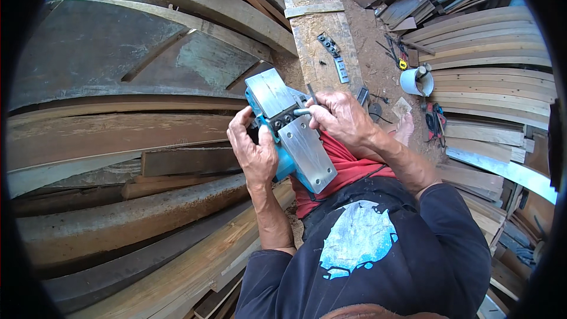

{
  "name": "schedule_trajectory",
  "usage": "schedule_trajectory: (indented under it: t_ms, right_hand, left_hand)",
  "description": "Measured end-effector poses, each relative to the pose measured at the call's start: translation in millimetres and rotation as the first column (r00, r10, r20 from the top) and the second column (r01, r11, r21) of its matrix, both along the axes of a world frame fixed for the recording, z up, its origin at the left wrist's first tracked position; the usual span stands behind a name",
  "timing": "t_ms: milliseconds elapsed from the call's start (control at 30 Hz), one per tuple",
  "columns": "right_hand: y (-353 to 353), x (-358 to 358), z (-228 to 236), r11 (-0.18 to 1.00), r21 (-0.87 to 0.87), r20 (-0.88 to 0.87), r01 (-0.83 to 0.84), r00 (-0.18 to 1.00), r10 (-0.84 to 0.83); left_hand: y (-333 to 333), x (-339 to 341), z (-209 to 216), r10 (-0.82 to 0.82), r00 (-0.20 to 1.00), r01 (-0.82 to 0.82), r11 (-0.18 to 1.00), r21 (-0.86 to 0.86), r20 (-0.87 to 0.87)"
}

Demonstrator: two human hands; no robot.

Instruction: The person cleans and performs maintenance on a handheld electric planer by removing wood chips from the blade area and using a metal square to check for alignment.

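A teal electric hand planer [308, 156] lies sole-up across my lap, its two silver sole plates facing me. Between the plates the dark cutter drum with its bolts [284, 120] is exposed. My left hand [255, 152] is wrapped round the planer's side by the drum, thumb near the bolts. In my right hand [342, 117] is a small metal wrench [302, 112], its end at the drum. Ahead, a dark bolted blade holder [328, 45] and a grey slotted plate [341, 70] lie on a wooden plank [322, 27], with a small dark bolt [322, 62] beside them.
Stacked timber [118, 136] fills the left side, and more boards [499, 92] are piled at right. A white bucket [417, 83], a yellow tape measure [403, 64] and a red-and-black tool [436, 121] rest on the sawdust-strewn ground. My bare foot [405, 129] is close by.
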State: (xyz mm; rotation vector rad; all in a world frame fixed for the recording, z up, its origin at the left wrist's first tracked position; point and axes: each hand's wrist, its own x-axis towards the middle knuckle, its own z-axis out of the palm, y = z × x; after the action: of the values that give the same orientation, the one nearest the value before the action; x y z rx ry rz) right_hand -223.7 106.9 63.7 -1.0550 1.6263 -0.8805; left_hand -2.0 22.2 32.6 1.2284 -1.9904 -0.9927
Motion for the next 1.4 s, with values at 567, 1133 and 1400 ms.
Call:
schedule_trajectory:
  t_ms: [567, 1133, 1400]
  right_hand:
    - [35, 10, -26, 0.944, -0.326, -0.184, 0.056, 0.975, -0.121]
    - [32, 17, -60, 0.865, -0.496, -0.414, -0.081, 0.897, -0.153]
    - [31, 20, -60, 0.917, -0.358, -0.505, -0.178, 0.862, -0.030]
  left_hand:
    - [-4, 17, -13, -0.059, 0.982, 0.053, 0.998, -0.038, -0.181]
    - [-3, 14, -10, -0.047, 0.988, 0.038, 0.997, -0.061, -0.149]
    - [-5, 14, -9, -0.056, 0.990, 0.047, 0.997, -0.069, -0.132]
